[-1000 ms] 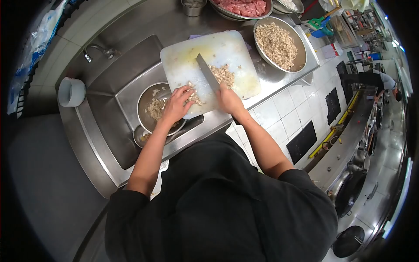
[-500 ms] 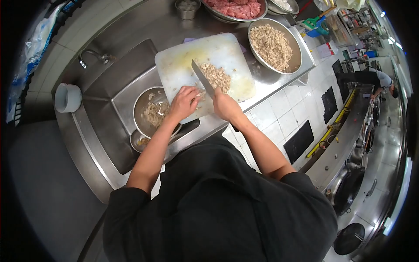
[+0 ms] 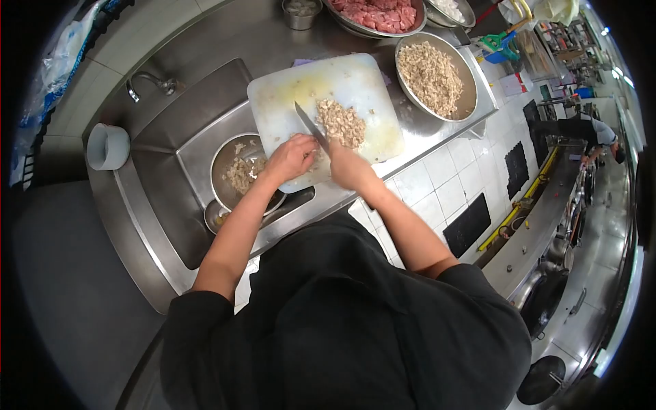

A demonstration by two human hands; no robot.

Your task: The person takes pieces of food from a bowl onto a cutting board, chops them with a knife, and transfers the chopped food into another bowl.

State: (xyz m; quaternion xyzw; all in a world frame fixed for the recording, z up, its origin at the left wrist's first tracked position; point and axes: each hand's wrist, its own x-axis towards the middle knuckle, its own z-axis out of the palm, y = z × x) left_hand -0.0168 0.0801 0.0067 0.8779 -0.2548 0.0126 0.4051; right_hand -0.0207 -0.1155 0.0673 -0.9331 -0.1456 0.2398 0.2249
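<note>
A white cutting board [image 3: 280,92] with yellowish stains lies across the counter and the sink's edge. My right hand [image 3: 350,167] is wrapped round the handle of a kitchen knife [image 3: 310,123], its blade pointing away over the board. Close to the left side of the blade, my left hand [image 3: 292,157] rests on the board with curled fingers. Small pale bits lie by its fingertips; what it pinches is hidden. Right of the blade sits a pile of chopped pale-brown food [image 3: 341,124]. Below the board's left edge, a metal bowl [image 3: 220,160] contains larger pale, wet-looking pieces [image 3: 240,174].
A large bowl [image 3: 471,96] of chopped food stands right of the board. Behind are a bowl of raw red meat [image 3: 379,15] and a small metal pot [image 3: 301,19]. The sink [image 3: 154,198] with its faucet [image 3: 147,85] is left. A person [image 3: 581,128] bends far right.
The knife has shifted left across the board, nearer my left hand, and its blade appears more edge-on. My left hand stays at nearly the same place. The whole view has moved slightly.
</note>
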